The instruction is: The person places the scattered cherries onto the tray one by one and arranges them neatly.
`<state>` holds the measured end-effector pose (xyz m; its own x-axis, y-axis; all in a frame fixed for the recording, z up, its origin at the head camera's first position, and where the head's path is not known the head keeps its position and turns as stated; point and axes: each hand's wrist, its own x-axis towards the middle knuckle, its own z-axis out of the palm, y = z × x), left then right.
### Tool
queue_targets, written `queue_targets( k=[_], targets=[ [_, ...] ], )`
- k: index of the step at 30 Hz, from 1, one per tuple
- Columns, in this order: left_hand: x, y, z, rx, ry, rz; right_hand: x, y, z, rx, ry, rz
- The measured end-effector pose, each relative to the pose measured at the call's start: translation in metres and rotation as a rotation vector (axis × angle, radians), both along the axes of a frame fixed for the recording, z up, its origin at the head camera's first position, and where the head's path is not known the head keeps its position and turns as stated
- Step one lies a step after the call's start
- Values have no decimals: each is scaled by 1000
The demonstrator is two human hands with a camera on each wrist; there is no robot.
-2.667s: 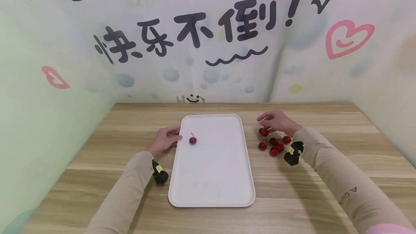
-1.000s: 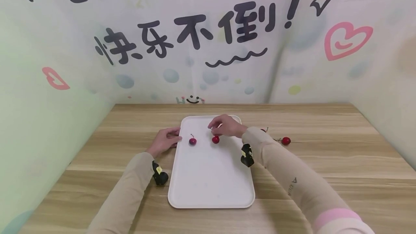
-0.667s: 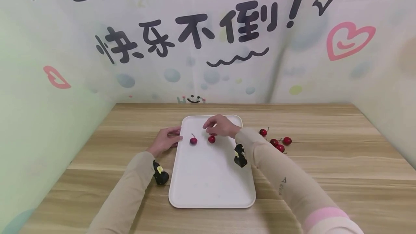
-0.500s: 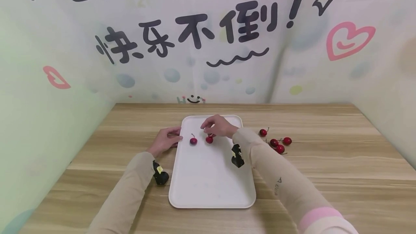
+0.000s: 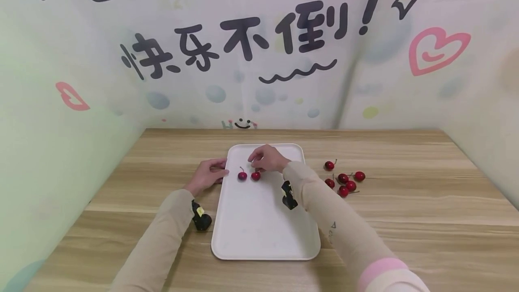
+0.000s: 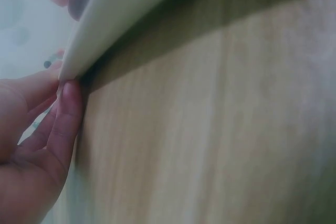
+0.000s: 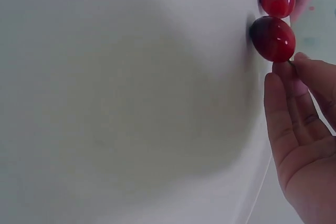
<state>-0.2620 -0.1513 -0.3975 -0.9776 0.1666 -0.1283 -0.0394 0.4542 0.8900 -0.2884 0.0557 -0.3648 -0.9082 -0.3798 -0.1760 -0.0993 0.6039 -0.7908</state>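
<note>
A white tray (image 5: 265, 224) lies on the wooden table. Its left rim is pinched between thumb and fingers of the left hand (image 5: 207, 175); the left wrist view shows that hand (image 6: 44, 135) on the rim too. Over the tray's upper part, the right hand (image 5: 268, 159) holds a red cherry (image 5: 255, 176) by its stem. In the right wrist view the stem of this cherry (image 7: 273, 39) runs between thumb and fingers of the right hand (image 7: 304, 129). Just left of it a darker cherry (image 5: 242, 176) with its stem up sits on the tray.
Several red cherries (image 5: 343, 178) with stems lie in a loose group on the table (image 5: 405, 202), right of the tray. Behind the table hangs a white wall covering (image 5: 194, 102) with black writing and pink hearts.
From the cherry group at the right, the right hand has come over the tray with one cherry and moved left, beside the darker cherry. The left hand has stayed on the rim.
</note>
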Motion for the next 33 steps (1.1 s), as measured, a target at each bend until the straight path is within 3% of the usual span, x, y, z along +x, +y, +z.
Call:
queue_targets(
  k=[11, 23, 33],
  targets=[
    [-1, 0, -1, 8, -1, -2, -8, 1, -9, 95, -4, -13],
    [-1, 0, -1, 18, -8, 0, -9, 0, -9, 87, -52, -76],
    [0, 0, 0, 3, -15, 0, -9, 1, -10, 89, -64, -54]
  ],
)
